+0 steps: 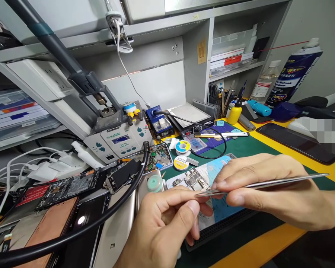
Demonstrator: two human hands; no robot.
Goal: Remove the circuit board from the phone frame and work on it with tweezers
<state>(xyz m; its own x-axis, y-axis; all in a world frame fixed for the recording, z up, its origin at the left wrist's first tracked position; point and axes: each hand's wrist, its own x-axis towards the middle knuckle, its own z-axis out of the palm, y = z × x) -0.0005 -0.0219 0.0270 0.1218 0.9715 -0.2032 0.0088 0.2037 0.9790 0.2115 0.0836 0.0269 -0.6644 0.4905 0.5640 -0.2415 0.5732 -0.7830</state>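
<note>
My right hand (pixel 284 201) grips a pair of metal tweezers (pixel 290 179) between thumb and fingers, with the back end pointing right. The tweezer tips reach the index fingertip of my left hand (pixel 164 227). Thumb and index finger of that hand are drawn close together in a pinch; anything between them is too small or hidden to make out. Just behind the fingertips a phone circuit board (pixel 194 178) lies on a blue and white mat (pixel 220 203), partly covered by my hands.
A thick black hose (pixel 114 208) curves across the left over several phones (pixel 114 227). Behind stand a grey hot-air station (pixel 121 143), a solder spool (pixel 182 147) and a tray of board parts (pixel 159 158). A yellow bottle (pixel 235 112) and a spray can (pixel 294 74) stand back right.
</note>
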